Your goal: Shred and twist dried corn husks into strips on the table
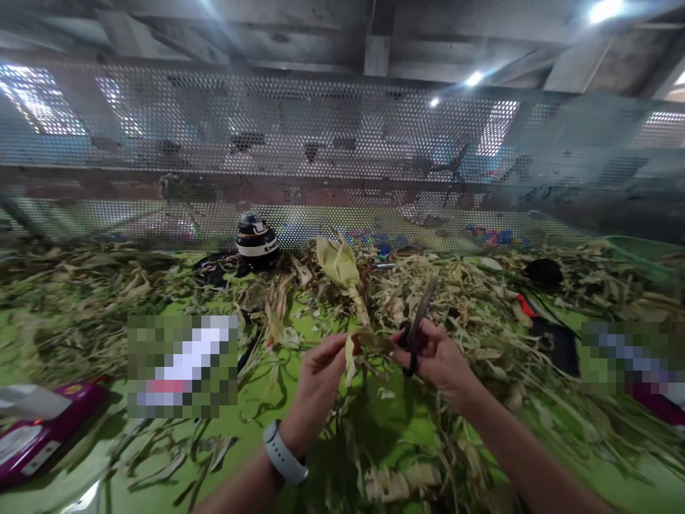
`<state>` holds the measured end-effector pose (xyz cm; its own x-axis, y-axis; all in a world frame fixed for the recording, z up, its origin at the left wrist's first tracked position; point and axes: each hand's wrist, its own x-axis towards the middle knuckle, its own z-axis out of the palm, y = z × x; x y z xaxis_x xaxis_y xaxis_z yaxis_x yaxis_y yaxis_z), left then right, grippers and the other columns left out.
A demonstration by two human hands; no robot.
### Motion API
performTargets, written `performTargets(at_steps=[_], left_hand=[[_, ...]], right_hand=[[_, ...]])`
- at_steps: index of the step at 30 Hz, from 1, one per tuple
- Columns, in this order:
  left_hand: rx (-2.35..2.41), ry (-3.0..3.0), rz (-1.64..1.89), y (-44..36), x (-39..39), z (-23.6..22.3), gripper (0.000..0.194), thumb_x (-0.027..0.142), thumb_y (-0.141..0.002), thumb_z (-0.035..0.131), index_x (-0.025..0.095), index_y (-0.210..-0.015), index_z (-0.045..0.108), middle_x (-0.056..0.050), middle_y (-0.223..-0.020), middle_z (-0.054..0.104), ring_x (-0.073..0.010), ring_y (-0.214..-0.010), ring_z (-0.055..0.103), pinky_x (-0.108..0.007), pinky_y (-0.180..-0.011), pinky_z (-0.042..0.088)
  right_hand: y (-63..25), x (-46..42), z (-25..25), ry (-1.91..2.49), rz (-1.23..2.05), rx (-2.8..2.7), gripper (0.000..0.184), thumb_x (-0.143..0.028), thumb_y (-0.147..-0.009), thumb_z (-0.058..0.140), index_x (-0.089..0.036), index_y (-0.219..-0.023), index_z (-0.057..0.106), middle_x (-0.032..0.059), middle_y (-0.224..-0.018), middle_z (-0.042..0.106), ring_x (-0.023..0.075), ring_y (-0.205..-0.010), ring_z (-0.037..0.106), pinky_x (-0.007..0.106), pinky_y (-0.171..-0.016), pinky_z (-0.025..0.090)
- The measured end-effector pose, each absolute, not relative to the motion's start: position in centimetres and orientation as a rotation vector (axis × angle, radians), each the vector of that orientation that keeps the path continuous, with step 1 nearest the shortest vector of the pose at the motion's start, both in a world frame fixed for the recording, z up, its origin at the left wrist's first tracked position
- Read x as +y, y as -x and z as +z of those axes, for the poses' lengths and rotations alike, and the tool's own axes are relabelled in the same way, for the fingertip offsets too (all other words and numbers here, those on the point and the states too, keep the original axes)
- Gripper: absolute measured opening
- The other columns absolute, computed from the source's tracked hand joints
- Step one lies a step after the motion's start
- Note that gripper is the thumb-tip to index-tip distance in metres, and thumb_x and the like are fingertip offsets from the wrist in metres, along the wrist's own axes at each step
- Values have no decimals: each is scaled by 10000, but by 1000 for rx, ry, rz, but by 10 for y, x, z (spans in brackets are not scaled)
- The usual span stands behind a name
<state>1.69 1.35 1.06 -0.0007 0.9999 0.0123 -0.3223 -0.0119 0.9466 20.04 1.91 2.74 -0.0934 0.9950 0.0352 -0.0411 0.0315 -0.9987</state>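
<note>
My left hand (322, 368), with a pale watch band (285, 452) at the wrist, pinches a piece of dried leaf (349, 358) that looks like corn husk. My right hand (439, 360) is closed on a pair of dark scissors (411, 343), whose blades point up and away; its fingertips are close to the same leaf. Just beyond both hands lies a pale yellow-green husk bundle (340, 265), its wide end away from me. Nearer to me, a wrapped, ribbed husk roll (401, 482) rests on the green surface.
Dried leaf strips (96, 293) cover much of the green table (235, 457). A black-and-white round container (257, 241) stands at the back before a perforated metal panel (321, 143). Purple devices (51, 432) sit at the sides; a dark phone-like object (556, 346) lies to the right.
</note>
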Motion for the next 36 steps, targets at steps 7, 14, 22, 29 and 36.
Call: performTargets(at_steps=[7,14,22,29,36], left_hand=[[862,-1046,1183,-10,14,14,197,280,-611,743,205,-792,728,-16,-735,687,-136,-660,589,-222,-637,457],[686,-950,837,8,23,26,417,407,-774,532,196,-1123,618,-123,-1018,661,-244,-889,631,-259,-603,496],[847,-1233,930,-7,13,25,238,345,-694,673,181,-866,697,-74,-787,692,-188,-710,629,-265,-647,484],[824,-1407,661,0,15,28,285,407,-724,630,131,-660,663,13,-561,527,-68,-489,411,-177,-458,301],[949,-1189,834,-2,18,21,343,487,-716,609,151,-681,553,76,-501,383,-40,-420,269,-173,-399,198]], right_hand=[[-211,18,36,1126,1223,-1339,359,-172,-552,760,-206,-818,522,-19,-781,603,134,-684,578,249,-622,476],[-221,18,45,1134,1173,-1472,307,-170,-628,702,-201,-862,507,-2,-803,623,144,-733,586,259,-647,477],[-217,16,44,1131,1208,-1407,341,-169,-599,734,-200,-863,521,-6,-815,617,140,-736,588,252,-658,486],[-215,19,48,1133,1137,-1146,376,-232,-522,794,-187,-808,554,-12,-757,635,134,-680,598,249,-643,489],[-224,30,48,1054,996,-916,352,-330,-556,775,-191,-794,556,-15,-736,637,128,-663,577,252,-622,494]])
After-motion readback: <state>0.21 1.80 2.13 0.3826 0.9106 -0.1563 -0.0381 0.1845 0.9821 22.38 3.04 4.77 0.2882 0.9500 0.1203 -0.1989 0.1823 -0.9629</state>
